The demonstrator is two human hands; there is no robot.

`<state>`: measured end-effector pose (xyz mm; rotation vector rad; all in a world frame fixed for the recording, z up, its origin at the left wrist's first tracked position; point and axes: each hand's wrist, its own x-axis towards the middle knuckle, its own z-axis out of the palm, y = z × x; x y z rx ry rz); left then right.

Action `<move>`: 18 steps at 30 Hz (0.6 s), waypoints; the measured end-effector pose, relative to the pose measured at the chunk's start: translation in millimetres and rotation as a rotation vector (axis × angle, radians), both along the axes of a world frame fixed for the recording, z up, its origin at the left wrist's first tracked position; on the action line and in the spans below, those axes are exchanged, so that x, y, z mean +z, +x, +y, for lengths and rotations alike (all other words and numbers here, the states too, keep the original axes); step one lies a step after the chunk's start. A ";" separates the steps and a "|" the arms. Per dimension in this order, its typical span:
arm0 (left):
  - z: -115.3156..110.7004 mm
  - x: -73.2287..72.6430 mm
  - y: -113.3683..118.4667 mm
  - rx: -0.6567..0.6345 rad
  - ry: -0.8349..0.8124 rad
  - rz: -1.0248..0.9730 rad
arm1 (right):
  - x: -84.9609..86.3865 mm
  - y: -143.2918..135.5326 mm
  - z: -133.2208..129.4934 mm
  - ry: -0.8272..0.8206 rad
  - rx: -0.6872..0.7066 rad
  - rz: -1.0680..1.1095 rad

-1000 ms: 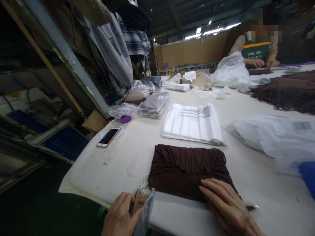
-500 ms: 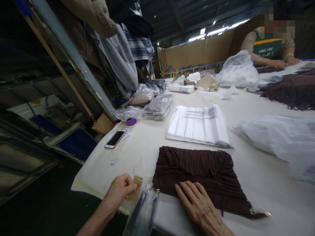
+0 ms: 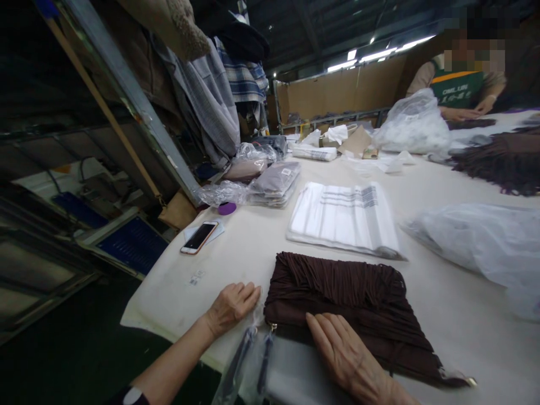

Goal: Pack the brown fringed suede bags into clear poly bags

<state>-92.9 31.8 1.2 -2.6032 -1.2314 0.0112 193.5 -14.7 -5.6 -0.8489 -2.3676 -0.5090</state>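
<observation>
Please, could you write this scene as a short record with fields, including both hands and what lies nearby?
Fringed bag: dark brown, lying on the table
Left hand: fingers curled, by the bag's left edge; grip unclear
Right hand: resting on the bag's near side
White stack: flat, beyond the bag
Phone: screen up, left of the stack
Co-worker: green apron, far right

Deep shadow at left, glare from distant strip lights (image 3: 378,55), table (image 3: 164,298) softly bright, slight blur.

pale table (image 3: 160,298), fringed bag (image 3: 337,284), plastic bags (image 3: 337,219)
</observation>
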 end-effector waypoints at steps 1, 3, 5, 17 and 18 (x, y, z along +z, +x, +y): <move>2.7 1.0 -1.2 -0.008 0.015 0.012 | 0.6 1.4 1.0 -0.001 0.007 0.009; 4.5 4.9 -5.4 -0.001 0.052 0.032 | 1.4 2.7 2.3 0.004 0.017 0.034; -0.1 10.6 -10.5 0.045 0.064 0.043 | 2.0 2.6 3.1 0.006 0.024 0.068; -5.0 27.8 29.0 0.726 -0.411 -0.494 | 0.5 2.5 5.0 -0.034 0.061 0.103; 0.0 27.4 33.6 0.726 -0.425 -0.528 | 0.0 2.6 4.8 -0.038 0.060 0.104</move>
